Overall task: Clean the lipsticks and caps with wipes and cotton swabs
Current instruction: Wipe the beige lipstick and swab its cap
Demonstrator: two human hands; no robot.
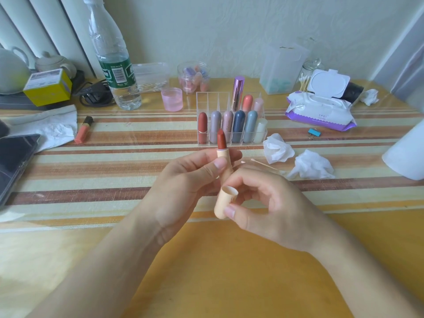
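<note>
the left hand [190, 177] pinches a peach plastic lipstick tube with a brick-red bullet [222, 151] between thumb and fingertips. its long axis stands nearly upright, bullet end up and away from the person. the right hand [268, 198] holds the matching peach plastic cap [223, 200] between thumb and curled fingers, just below the tube and toward the person, open mouth up and roughly in line with the tube's base. tube and cap are apart but close. whether a right fingertip touches the tube's base i cannot tell.

the coming move likely turns on a cleaning tool, and neither hand holds one. a thin wooden cotton swab [263, 164] lies on the table just beyond the right hand, its axis running sideways, so that hand is the nearer one. two crumpled white wipes [277, 149] sit a little further right of the grip.

beyond the lipstick stands a clear acrylic divided organiser [213, 99]. its front row holds six capped lipsticks, its back row three, and the left rear cells are empty. to the far right of the grip, a purple-and-white soft wipes pack [319, 113] lies with its lid flipped up.
</note>
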